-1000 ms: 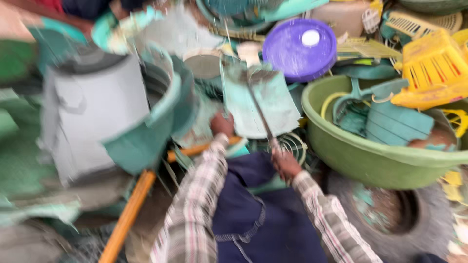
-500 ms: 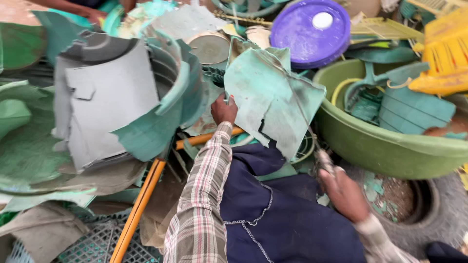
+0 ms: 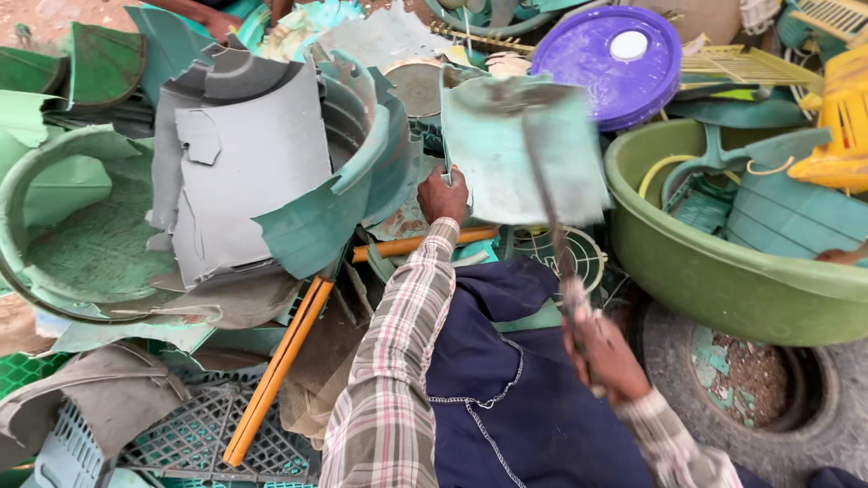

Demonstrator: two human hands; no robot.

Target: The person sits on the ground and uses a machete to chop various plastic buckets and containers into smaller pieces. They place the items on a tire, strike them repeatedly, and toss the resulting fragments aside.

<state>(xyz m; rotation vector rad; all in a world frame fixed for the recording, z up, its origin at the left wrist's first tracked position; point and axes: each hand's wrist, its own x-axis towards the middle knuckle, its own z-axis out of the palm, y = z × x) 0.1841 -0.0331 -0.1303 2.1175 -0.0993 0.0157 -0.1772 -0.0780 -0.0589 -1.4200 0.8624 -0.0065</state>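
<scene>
your left hand (image 3: 443,194) pinches green plastic sheet (image 3: 520,149); right hand (image 3: 604,354) grips long knife (image 3: 550,212). keep fingers off blade path.

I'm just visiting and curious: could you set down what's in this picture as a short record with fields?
Setting: heap of broken plastic scrap
Left hand: grips the edge of a green sheet, held upright
Right hand: holds a blade, blurred, across the sheet
Right side: green basin holding green scraps
Behind: purple lid
Lower right: tyre
Lap: blue cloth
</scene>
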